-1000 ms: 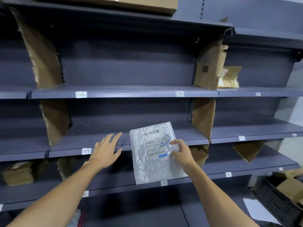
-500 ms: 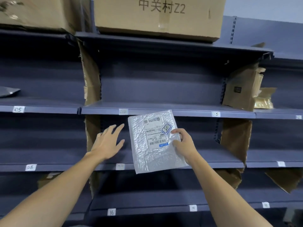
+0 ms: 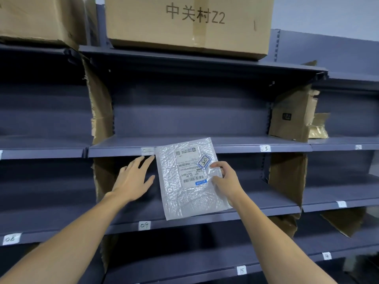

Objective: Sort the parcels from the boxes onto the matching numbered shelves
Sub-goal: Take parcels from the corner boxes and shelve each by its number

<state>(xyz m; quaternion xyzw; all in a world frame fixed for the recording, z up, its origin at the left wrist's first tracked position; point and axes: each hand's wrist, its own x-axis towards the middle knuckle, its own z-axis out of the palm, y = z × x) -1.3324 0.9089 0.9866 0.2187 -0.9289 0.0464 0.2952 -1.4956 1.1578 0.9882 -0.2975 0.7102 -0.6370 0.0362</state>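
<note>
Shelves (image 3: 235,142) fill the view, a box (image 3: 184,27) on top, high above the 09 tag (image 3: 144,225). Up and right of that tag the parcel (image 3: 184,201), a bubble mailer, is held in the air, label toward the camera, long axis near upright, top leaning slightly left. It looks light, floppy, slick; an edge pinch suits it. The right hand (image 3: 225,181) pinches its right edge. Above the tag, the left hand (image 3: 133,179) is spread, holding nothing.
</note>
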